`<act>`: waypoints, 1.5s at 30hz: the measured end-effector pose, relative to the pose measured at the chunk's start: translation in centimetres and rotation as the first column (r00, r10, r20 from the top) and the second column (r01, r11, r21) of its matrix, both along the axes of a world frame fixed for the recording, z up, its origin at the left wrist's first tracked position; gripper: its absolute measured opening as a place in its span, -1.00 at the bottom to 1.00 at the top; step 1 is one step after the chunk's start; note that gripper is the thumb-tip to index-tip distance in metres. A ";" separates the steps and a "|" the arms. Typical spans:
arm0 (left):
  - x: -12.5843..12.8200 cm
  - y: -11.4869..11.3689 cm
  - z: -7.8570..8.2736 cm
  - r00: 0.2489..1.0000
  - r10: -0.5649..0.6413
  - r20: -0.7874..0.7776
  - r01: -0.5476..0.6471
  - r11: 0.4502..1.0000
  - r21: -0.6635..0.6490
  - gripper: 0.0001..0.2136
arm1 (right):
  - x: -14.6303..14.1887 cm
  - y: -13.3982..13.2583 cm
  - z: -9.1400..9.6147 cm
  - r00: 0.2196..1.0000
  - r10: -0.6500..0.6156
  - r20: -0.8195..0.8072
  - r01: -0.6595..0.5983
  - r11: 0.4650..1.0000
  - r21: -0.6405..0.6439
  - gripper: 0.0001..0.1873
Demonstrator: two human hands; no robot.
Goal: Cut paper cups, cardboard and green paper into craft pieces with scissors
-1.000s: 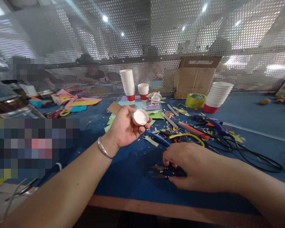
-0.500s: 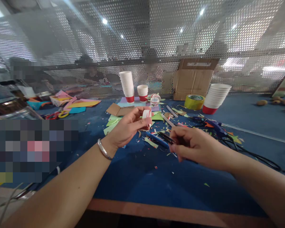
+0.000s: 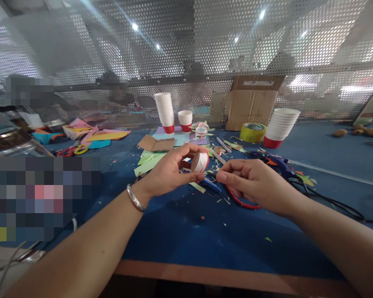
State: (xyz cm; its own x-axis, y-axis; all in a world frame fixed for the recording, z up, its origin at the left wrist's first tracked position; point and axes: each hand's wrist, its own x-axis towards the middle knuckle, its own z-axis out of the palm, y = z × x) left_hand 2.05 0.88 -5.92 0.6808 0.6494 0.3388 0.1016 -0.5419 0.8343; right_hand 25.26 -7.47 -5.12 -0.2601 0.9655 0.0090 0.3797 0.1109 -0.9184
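My left hand (image 3: 170, 167), with a silver bangle at its wrist, grips the cut-down bottom of a paper cup (image 3: 200, 162) between thumb and fingers. The cup piece is white with a red rim and lies tilted, its round face turned towards the left. Just to the right, my right hand (image 3: 247, 180) is closed on what look like scissors; a curved red handle (image 3: 244, 203) shows below the fingers, and a dark tip points left. Most of that tool is hidden by the hand. A blue pen-like stick (image 3: 211, 185) lies on the table between both hands.
Paper scraps (image 3: 149, 163) litter the blue table (image 3: 186, 240). Behind stand stacked paper cups (image 3: 164, 109), more cups (image 3: 281, 128), yellow tape (image 3: 253, 132) and a cardboard box (image 3: 251, 101). A glue gun (image 3: 276, 163) with black cable lies right. Other scissors (image 3: 70, 151) lie left.
My left hand has turned the cup piece so its round face shows. The tool in my right hand has turned, and its red handle is now visible. Both hands stay close together.
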 end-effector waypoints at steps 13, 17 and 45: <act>0.4 -0.9 0.4 0.997 -0.062 -0.052 0.066 0.996 0.066 -0.52 | -0.2 0.0 -0.2 0.998 0.038 0.042 -0.040 0.999 0.029 -0.63; 0.3 -1.0 0.4 0.997 -0.058 -0.055 0.062 0.996 0.059 -0.52 | -0.1 0.1 -0.2 0.997 0.046 0.059 -0.048 0.998 0.028 -0.57; 0.5 -1.4 0.9 0.979 0.074 -0.191 -0.051 0.991 0.121 -0.55 | 0.3 0.3 -0.2 0.978 -0.002 0.207 -0.022 0.994 0.112 -0.51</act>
